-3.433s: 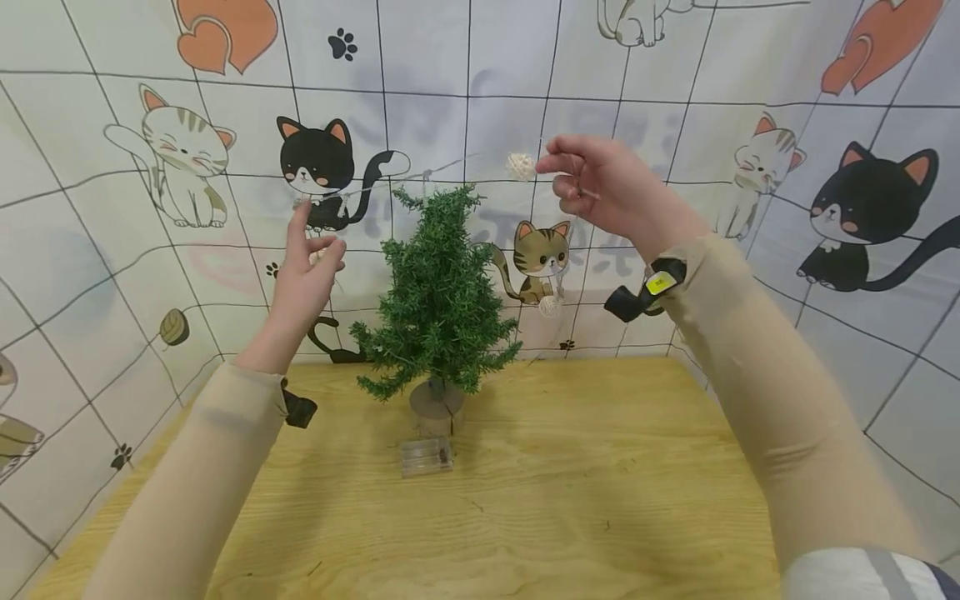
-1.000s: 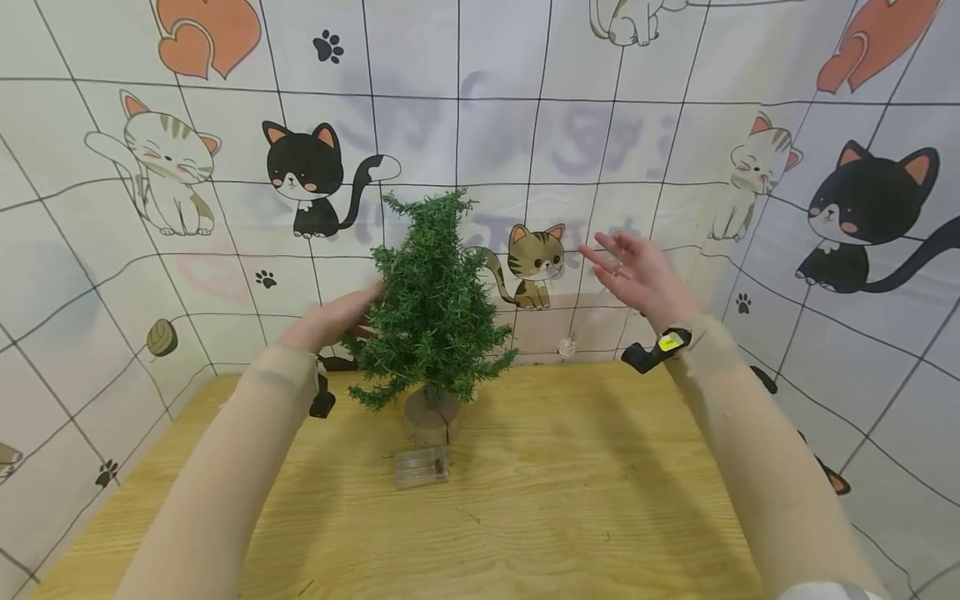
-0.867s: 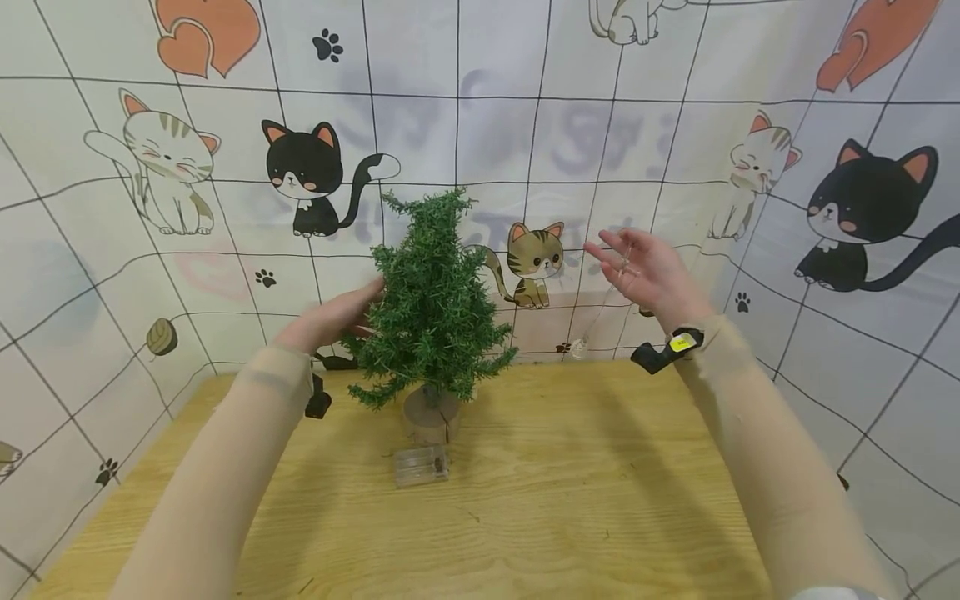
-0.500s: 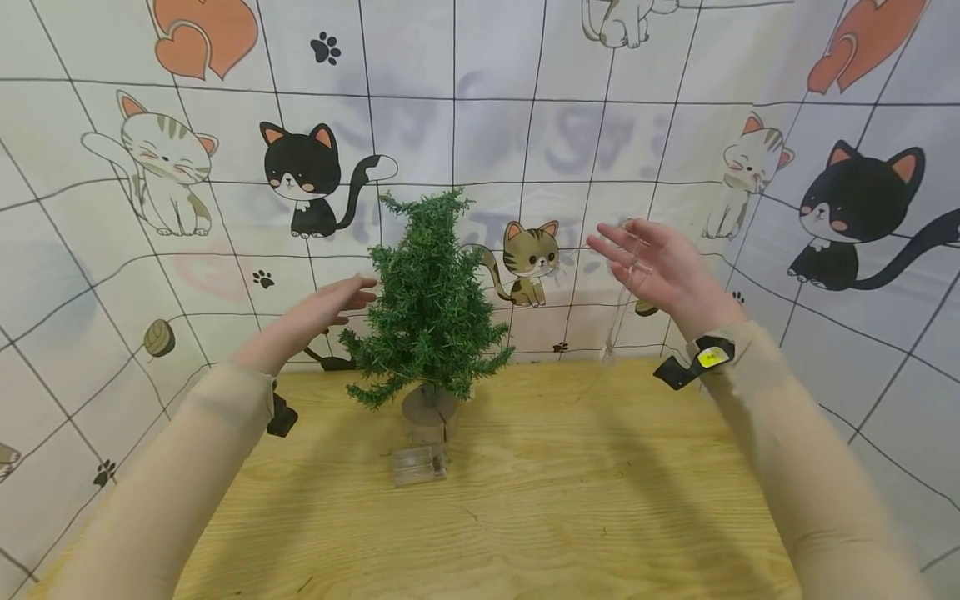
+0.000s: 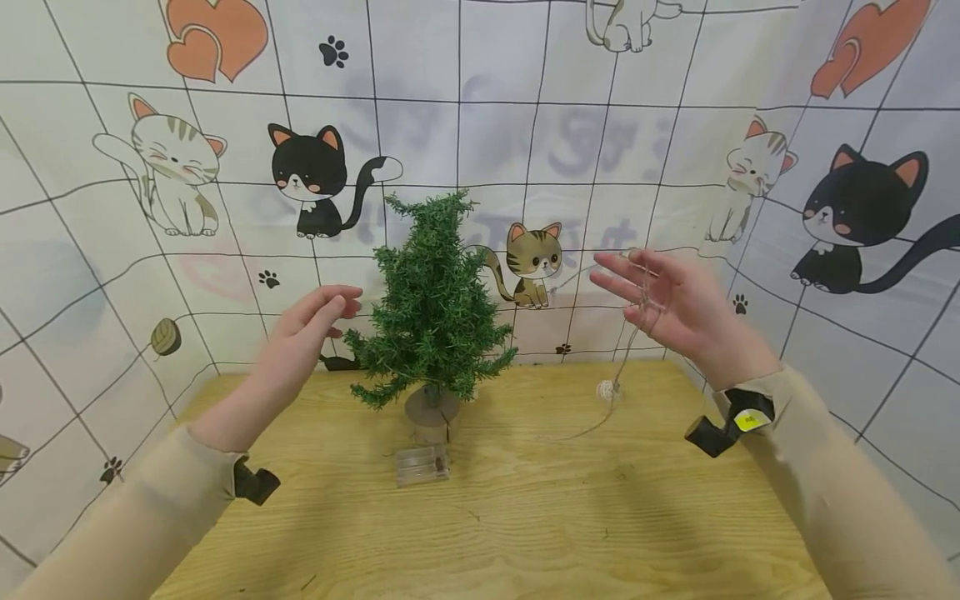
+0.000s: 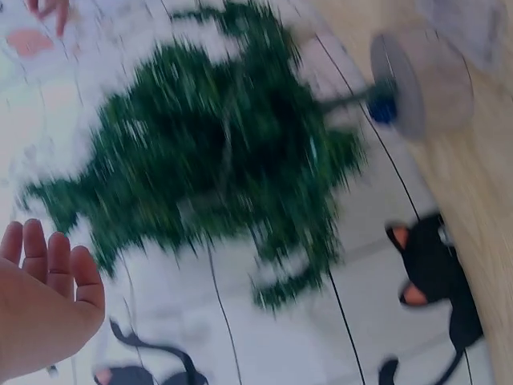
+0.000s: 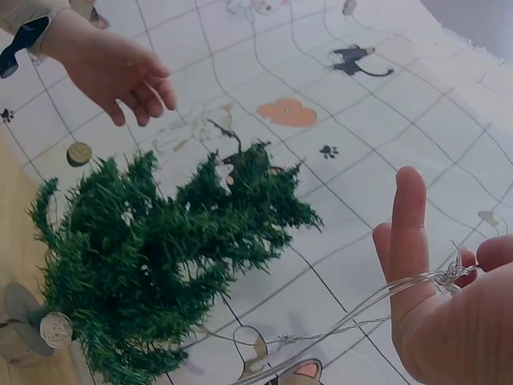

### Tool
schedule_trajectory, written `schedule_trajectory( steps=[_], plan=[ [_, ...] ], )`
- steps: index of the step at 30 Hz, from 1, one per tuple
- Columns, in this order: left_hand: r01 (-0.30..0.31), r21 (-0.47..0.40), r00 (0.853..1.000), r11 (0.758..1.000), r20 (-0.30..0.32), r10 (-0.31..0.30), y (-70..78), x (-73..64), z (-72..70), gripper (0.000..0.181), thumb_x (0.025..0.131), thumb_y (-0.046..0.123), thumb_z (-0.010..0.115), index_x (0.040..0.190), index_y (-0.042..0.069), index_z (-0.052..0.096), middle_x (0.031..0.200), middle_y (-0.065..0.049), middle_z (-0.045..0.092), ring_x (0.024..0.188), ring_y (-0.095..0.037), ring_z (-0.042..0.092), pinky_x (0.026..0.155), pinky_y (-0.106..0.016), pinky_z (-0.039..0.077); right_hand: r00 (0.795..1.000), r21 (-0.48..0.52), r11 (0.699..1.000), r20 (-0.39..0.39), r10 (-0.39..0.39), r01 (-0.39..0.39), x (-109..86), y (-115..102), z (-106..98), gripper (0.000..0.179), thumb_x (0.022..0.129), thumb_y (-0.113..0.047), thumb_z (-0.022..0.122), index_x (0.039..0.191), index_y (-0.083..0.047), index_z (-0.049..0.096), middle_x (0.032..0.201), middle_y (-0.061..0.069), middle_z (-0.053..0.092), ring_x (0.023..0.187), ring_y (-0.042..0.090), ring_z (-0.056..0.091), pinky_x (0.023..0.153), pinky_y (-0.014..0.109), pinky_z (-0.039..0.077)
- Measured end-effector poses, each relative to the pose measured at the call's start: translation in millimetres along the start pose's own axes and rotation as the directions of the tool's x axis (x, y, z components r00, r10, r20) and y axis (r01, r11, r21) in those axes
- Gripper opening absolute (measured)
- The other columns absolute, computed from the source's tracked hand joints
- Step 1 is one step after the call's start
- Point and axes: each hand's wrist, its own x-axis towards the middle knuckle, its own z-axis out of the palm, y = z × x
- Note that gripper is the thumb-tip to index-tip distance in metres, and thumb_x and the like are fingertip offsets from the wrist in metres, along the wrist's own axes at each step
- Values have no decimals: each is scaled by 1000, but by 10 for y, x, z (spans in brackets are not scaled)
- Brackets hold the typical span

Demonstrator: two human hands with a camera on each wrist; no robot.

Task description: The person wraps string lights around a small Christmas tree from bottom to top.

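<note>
Right hand (image 5: 678, 312) is carrying the string (image 7: 447, 277) on loosely extended fingers, centre right; white ball (image 5: 607, 390) is showing below it. Left hand (image 5: 303, 329) is hovering empty, fingers relaxed, left of the tree (image 5: 435, 308). Loose loops are risking tangles; hard pulling, tipping.

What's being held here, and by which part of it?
The right hand has a string by a bunched-up part; pinched or just draped, I cannot tell. The left hand holds nothing.

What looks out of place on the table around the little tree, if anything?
A few loose dark bits lie scattered on the tabletop, perhaps needles shed by the green tree; they look like stray litter.
</note>
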Motion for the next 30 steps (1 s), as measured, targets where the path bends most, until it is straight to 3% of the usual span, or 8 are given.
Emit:
schedule_trajectory(
  steps=[2,6,11,17,20,25,30],
  plan=[
    [-20,-32,999,999,25,21,48,-72,106,42,106,33,40,131,3,55,120,-13,56,111,-25,49,88,-33,41,999,-8,1000,43,4,-4,-52,30,27,29,107,-16,36,92,-3,56,137,12,54,118,26,59,62,32,56],
    [-26,-55,990,998,139,33,121,-214,321,37,105,29,42,128,3,57,123,-15,57,114,-28,51,92,-40,42,992,-26,1000,127,12,-9,-152,89,107,34,108,-16,29,94,-3,56,139,11,54,120,26,57,62,32,56],
    [-45,-56,961,997,272,58,161,-370,557,28,104,24,46,122,8,62,122,-6,61,116,-21,54,97,-44,43,976,-69,997,214,41,-27,-264,184,244,37,109,-18,23,99,-5,56,140,9,53,120,25,57,61,31,56],
    [-46,-100,923,994,376,80,158,-497,767,23,103,23,50,120,14,64,118,0,62,111,-21,57,94,-38,46,944,-131,991,326,51,-8,-367,335,422,41,108,-13,20,103,-5,59,144,11,48,117,27,59,59,33,56],
    [-50,-95,906,994,415,85,162,-567,864,23,102,22,51,120,14,64,118,1,62,107,-20,58,92,-36,48,944,-213,977,320,82,-13,-417,456,534,37,108,-12,23,104,-6,59,146,11,45,116,28,59,58,32,56],
    [-57,-79,874,995,477,88,167,-668,1032,26,101,22,52,124,15,63,122,1,62,100,-18,60,82,-33,51,950,-310,944,247,190,-109,-500,712,703,27,107,-16,33,98,-10,57,146,12,44,114,28,60,59,32,56],
    [-54,-118,840,992,532,108,145,-736,1162,33,102,20,52,133,12,58,130,-3,60,113,-17,57,89,-34,49,933,-334,929,255,254,-161,-534,968,793,22,106,-17,36,99,-11,56,146,14,43,113,30,60,63,34,56]
  ],
)
